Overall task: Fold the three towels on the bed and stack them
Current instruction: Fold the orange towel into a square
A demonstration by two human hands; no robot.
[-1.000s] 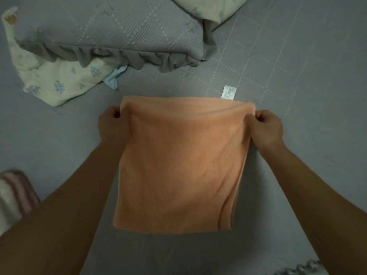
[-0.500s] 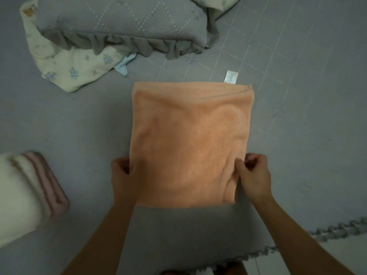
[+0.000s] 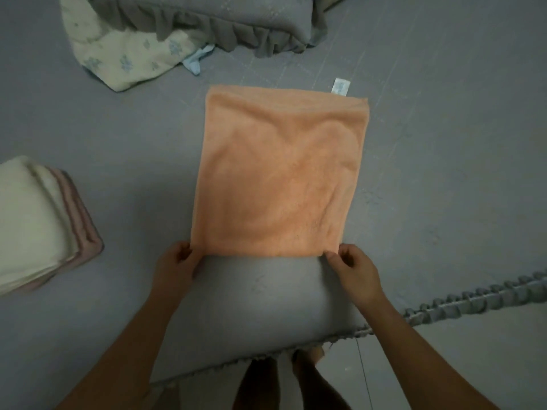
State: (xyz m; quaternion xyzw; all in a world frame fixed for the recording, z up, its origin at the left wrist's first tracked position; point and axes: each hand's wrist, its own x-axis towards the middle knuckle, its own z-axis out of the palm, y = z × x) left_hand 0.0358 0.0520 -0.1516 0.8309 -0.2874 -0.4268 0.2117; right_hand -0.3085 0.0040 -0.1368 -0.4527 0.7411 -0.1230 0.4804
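An orange towel lies flat on the grey bed sheet, folded into a tall rectangle with a white label at its far right corner. My left hand pinches the near left corner of the orange towel. My right hand pinches its near right corner. At the left edge sits a stack of folded towels: a cream towel on top of a pink towel.
A grey ruffled pillow and a pale floral cloth lie at the far side. The bed's ruffled edge runs along the lower right, with pale floor beyond. My feet show below the bed edge.
My hands slid from the towel's far corners down its sides to the near corners. The view tilted down, bringing the folded stack and the bed edge into sight.
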